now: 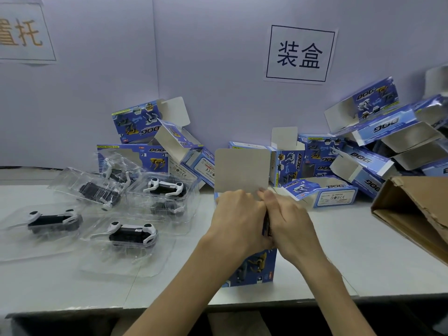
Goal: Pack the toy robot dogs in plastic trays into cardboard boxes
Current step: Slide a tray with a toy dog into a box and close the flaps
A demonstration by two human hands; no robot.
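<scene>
A blue cardboard box stands upright in the middle of the table, its grey top flap raised. My left hand grips the box's upper left side. My right hand holds its upper right side, fingers curled at the opening below the flap. A dark part of a toy shows between my hands. To the left lie several clear plastic trays, each with a black-and-white robot dog, such as one near the box and another further left.
Open blue boxes are piled against the back wall at left and right. A brown carton lies open at the right edge. The table's front edge runs below my forearms.
</scene>
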